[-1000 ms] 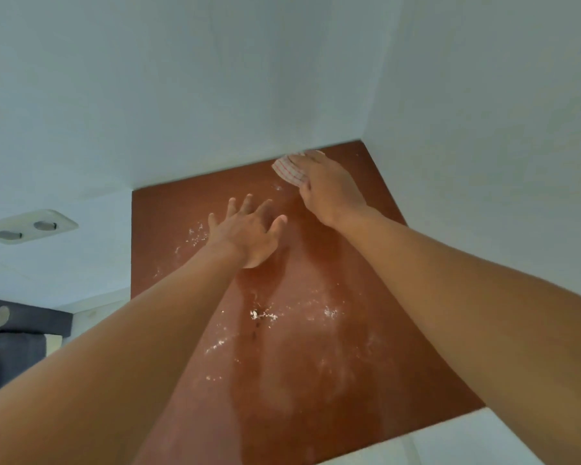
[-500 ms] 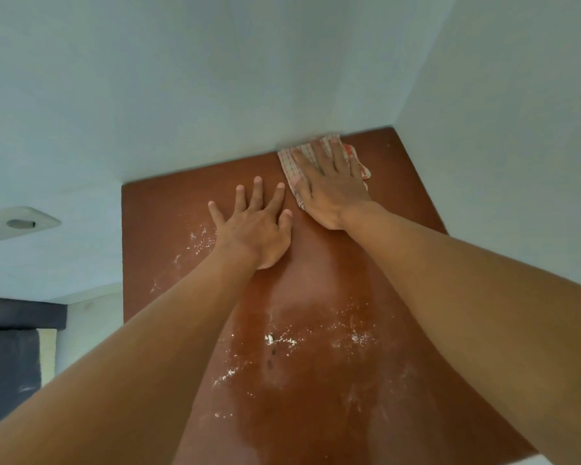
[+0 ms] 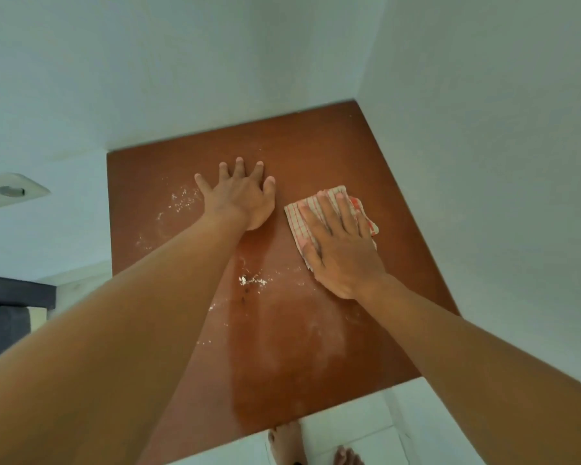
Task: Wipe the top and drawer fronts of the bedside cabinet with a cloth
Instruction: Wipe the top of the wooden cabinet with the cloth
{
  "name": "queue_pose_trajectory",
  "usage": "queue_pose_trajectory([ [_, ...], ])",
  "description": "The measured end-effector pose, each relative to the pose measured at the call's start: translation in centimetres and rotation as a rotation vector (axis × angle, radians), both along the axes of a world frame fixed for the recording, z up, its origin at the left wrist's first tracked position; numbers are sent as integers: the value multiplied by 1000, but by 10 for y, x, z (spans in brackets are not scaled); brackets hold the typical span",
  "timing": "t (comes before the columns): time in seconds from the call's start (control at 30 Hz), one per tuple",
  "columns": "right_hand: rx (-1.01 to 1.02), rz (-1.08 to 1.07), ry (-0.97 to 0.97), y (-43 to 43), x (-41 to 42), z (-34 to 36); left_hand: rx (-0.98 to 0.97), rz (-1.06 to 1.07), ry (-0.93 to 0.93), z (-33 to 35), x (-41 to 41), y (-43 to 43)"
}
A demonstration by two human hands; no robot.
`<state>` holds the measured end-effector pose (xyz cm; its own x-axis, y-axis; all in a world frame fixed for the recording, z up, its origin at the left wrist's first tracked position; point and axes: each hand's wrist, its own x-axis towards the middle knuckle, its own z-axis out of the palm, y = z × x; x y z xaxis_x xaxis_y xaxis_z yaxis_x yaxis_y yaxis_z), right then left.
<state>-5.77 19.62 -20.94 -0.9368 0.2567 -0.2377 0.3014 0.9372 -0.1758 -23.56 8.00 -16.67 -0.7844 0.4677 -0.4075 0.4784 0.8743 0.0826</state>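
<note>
Fingers of the right hand lie straight, pressing the soft, light cloth flat mid-right on the cabinet top, the left hand spread alongside; flat-palm pressure should steer it.

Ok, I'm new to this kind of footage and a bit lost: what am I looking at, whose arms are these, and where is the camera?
No machine here: these are a person's two bare arms, seen from a wide-angle camera worn on their head, looking down. The reddish-brown surface is the cabinet top, set in a corner between white walls, with white specks scattered on it. The right hand presses a red-checked cloth flat on the top with straight fingers. The left hand lies flat on the bare surface beside the cloth, not touching it and holding nothing. The person's bare feet show at the bottom edge.
</note>
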Motion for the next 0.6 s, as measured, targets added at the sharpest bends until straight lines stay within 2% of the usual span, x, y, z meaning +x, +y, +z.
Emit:
queue_pose_trajectory([
  [0.27,-2,56,74,-33,146,-1,140,-52,0,-7,121,-41],
  [0.5,-23,118,208,-60,248,-2,168,-9,25,12,166,-72],
  [0.6,-14,163,170,-64,296,-14,157,14,32,21,177,-81],
])
